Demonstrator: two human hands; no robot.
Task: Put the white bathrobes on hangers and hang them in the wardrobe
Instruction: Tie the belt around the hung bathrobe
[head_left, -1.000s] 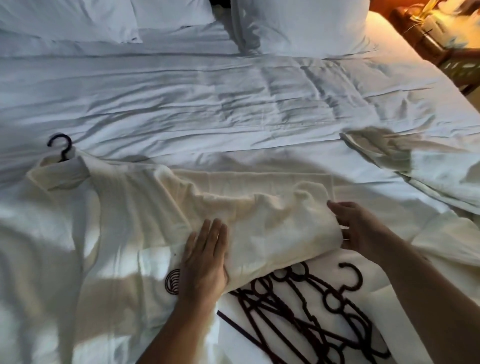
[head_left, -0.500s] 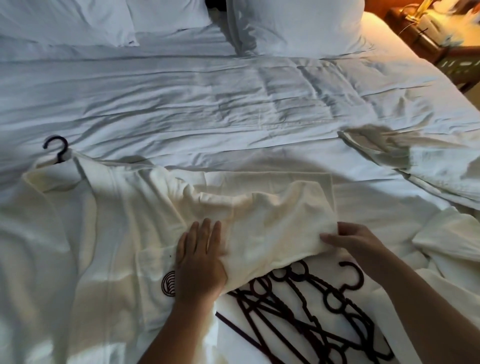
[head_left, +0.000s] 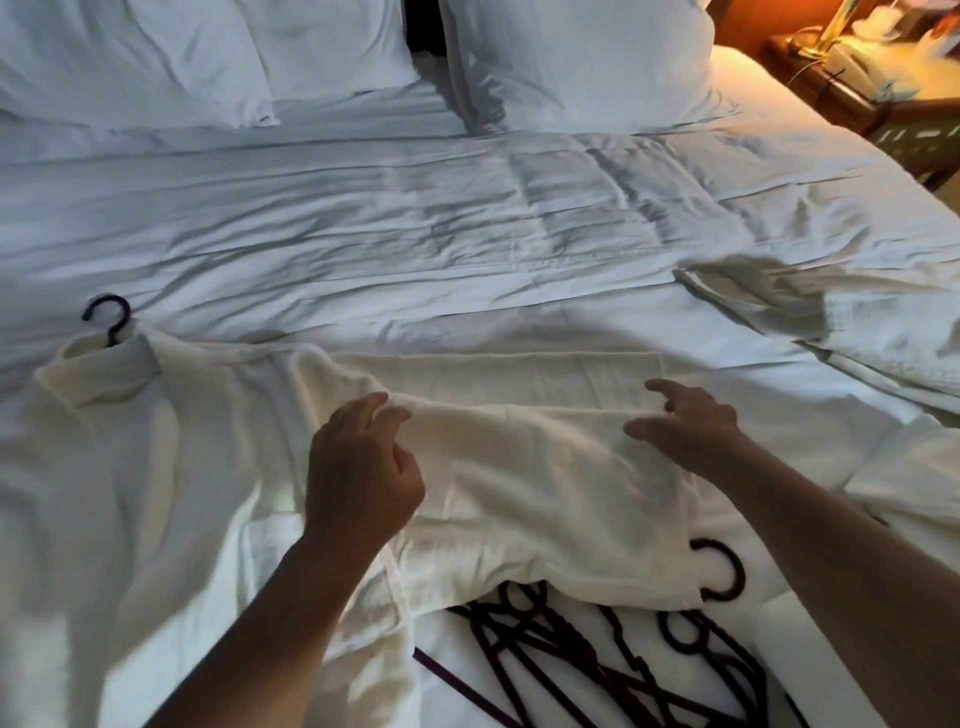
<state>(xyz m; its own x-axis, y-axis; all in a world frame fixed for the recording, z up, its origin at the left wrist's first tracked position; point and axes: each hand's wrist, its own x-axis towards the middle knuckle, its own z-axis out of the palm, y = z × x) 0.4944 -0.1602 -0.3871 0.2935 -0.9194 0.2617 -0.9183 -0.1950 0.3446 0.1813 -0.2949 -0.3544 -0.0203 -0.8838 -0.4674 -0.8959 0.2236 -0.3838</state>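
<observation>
The fingers (head_left: 379, 406) of our left hand (head_left: 358, 467) curl at a fold of the white bathrobe (head_left: 171, 467), pinching or not we cannot tell, while our right hand (head_left: 685, 423) rests on it with fingers spread and slack, the robe flat on the bed (head_left: 415, 234), a hanger (head_left: 110, 318) in its collar.
</observation>
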